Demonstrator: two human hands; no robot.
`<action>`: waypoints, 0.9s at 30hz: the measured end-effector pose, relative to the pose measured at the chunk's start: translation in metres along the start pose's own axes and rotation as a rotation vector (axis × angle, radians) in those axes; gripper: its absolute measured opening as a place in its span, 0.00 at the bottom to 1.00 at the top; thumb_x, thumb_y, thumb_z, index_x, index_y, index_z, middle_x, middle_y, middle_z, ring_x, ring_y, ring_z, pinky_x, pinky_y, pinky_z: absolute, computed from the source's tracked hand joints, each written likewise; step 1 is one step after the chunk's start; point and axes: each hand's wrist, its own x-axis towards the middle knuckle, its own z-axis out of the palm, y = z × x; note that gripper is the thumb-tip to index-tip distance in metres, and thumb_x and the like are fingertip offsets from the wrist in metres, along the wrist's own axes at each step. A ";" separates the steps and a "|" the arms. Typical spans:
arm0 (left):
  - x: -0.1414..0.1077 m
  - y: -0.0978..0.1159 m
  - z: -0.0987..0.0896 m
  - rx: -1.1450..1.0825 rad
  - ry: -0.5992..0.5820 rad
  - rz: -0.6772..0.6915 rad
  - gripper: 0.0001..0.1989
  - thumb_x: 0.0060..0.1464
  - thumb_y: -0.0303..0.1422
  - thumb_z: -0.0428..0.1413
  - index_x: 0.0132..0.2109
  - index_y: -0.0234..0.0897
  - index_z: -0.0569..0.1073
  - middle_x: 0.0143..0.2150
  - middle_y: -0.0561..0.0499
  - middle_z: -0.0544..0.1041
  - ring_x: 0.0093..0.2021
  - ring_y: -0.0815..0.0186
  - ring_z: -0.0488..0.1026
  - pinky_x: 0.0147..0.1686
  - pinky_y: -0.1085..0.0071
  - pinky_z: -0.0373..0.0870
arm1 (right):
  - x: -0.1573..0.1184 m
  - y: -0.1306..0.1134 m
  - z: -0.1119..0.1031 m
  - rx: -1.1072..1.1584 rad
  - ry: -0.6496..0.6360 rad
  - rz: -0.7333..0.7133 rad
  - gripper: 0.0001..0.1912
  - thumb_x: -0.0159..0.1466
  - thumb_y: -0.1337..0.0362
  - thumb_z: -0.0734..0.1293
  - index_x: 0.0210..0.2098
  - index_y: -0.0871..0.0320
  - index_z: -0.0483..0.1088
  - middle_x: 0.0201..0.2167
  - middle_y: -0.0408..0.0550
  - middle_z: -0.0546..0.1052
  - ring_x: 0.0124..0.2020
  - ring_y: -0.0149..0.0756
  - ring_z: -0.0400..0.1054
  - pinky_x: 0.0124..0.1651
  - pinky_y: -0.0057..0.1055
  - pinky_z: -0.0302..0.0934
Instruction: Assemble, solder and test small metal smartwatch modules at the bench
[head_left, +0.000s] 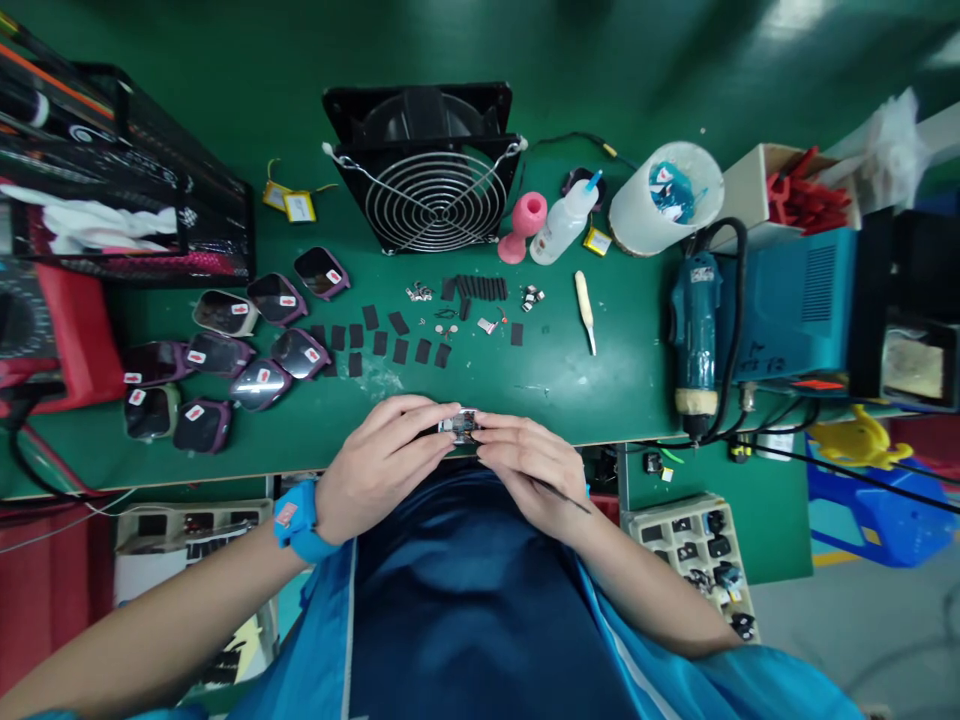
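A small electronic device (463, 426) with its inner parts exposed is between my hands at the table's front edge. My left hand (390, 462) grips its left side between thumb and fingers. My right hand (529, 468) pinches its right side, and a thin dark tool (561, 494) sticks out from under that palm. Beyond my hands, several black rectangular pads (400, 351) lie scattered on the green table (540, 400), with a row of black strips (482, 288) and tiny metal parts behind them.
Several watch-like cases (260, 384) lie at the left, near a black mesh rack (217, 200). A fan (439, 190), bottles (566, 222) and a white tub (630, 205) stand behind. A cream-handled tool (583, 300) and an electric screwdriver (696, 340) are at the right.
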 end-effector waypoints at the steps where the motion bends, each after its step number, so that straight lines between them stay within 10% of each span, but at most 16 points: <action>1: 0.000 0.000 0.000 0.003 0.000 0.002 0.10 0.64 0.23 0.59 0.51 0.36 0.76 0.56 0.41 0.80 0.55 0.57 0.75 0.51 0.58 0.80 | 0.001 -0.001 -0.002 0.019 0.012 0.035 0.11 0.69 0.74 0.69 0.47 0.56 0.79 0.43 0.52 0.85 0.53 0.46 0.80 0.55 0.44 0.78; 27: 0.010 0.003 0.001 0.002 -0.032 -0.034 0.06 0.67 0.26 0.57 0.47 0.38 0.78 0.52 0.47 0.80 0.52 0.61 0.74 0.51 0.61 0.76 | -0.005 0.003 -0.010 -0.040 0.030 -0.049 0.13 0.68 0.75 0.68 0.49 0.55 0.79 0.47 0.55 0.84 0.50 0.44 0.81 0.51 0.42 0.78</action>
